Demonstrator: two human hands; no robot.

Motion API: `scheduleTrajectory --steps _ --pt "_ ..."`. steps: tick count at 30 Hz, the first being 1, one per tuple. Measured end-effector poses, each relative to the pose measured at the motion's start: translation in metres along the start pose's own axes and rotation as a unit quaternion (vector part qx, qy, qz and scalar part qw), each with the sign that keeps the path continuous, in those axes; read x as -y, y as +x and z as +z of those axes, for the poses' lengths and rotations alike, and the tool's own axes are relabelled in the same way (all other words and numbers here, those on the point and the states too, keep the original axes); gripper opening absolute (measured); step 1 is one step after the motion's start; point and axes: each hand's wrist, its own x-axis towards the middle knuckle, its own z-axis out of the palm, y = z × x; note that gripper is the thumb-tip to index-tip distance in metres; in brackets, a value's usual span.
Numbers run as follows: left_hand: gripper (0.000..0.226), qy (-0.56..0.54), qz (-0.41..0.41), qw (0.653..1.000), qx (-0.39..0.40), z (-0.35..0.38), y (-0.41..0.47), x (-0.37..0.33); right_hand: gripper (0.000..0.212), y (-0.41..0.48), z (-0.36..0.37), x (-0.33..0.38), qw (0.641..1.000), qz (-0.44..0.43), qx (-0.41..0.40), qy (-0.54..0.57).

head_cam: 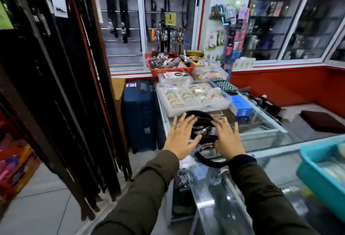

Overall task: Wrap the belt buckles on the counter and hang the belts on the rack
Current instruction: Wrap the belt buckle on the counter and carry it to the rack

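Hovering L hand (pixel 180 137), R hand (pixel 226 139) w/ fingers spread, over coiled belts (pixel 203 128), labels unreadable

Both my hands spread flat, fingers splayed, over the coiled black leather belts (pixel 202 130) on the glass-topped counter (pixel 261 137). Left hand (pixel 180 137), right hand (pixel 226 139), either side of the pile. Rack of dark hanging belts (pixel 61 85) to my left.

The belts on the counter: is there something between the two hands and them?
Nothing visible is between them. The left hand and the right hand are spread open right over the coiled belts on the glass counter. The tray of bangles lies behind the belts, not in the way.
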Motion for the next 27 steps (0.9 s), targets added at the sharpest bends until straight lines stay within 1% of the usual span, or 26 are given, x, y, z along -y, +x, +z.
scheduleTrajectory --steps 2,4,5,7,11,13,18,21,23,27 --pt "0.073 0.040 0.025 0.996 0.079 0.006 0.006 -0.005 0.066 0.000 0.000 -0.004 0.996 -0.009 0.071 -0.059" --pt "0.074 0.089 0.034 0.985 0.142 0.013 0.011 -0.008 0.052 0.001 0.005 -0.007 0.992 -0.015 0.111 -0.064" --pt "0.072 0.114 0.037 0.980 0.158 0.016 0.013 -0.010 0.045 0.002 0.008 -0.007 0.992 -0.019 0.110 -0.065" --pt "0.062 0.152 0.047 0.974 0.163 0.020 0.016 -0.012 0.036 0.003 0.010 -0.008 0.992 -0.026 0.099 -0.076" --pt "0.042 0.193 0.048 0.972 0.122 0.025 0.019 -0.016 0.029 0.006 0.008 -0.010 0.992 -0.032 0.087 -0.083" --pt "0.036 0.202 0.046 0.972 0.108 0.027 0.018 -0.016 0.028 0.006 0.005 -0.009 0.992 -0.034 0.082 -0.086" --pt "0.035 0.180 0.030 0.980 0.084 0.028 0.013 -0.011 0.024 0.003 -0.002 -0.003 0.993 -0.042 0.060 -0.097" --pt "0.035 0.173 0.031 0.983 0.060 0.016 0.011 -0.005 0.027 0.006 -0.013 0.007 0.992 -0.049 0.047 -0.102" --pt "0.034 0.171 0.032 0.984 0.034 0.004 0.007 0.000 0.030 0.008 -0.022 0.017 0.992 -0.064 0.027 -0.104" --pt "0.029 0.164 0.025 0.985 -0.037 -0.029 -0.005 0.018 0.030 0.017 -0.039 0.050 0.990 -0.108 -0.007 -0.091"
